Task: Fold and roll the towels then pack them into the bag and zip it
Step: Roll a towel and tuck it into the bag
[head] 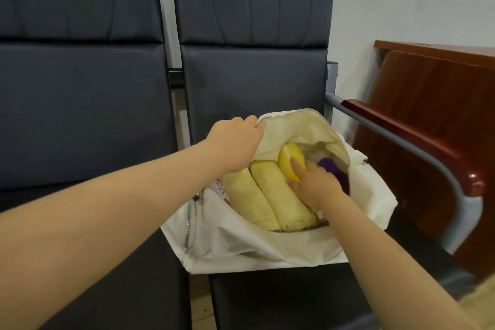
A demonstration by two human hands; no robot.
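A white zip bag (241,244) lies open on the dark seat of the right chair. Inside lie two pale yellow rolled towels (270,193) side by side, a bright yellow rolled towel (288,159) behind them and a purple towel (332,169) at the right. My left hand (235,142) grips the raised upper flap of the bag (294,126) at its zip edge and holds it up. My right hand (313,182) is inside the bag, its fingers resting on the bright yellow roll and covering part of the purple towel.
Two dark padded chairs (80,104) stand side by side against a white wall. A grey metal armrest with a red-brown wooden top (417,142) borders the bag on the right. A red-brown wooden desk (439,104) stands beyond it.
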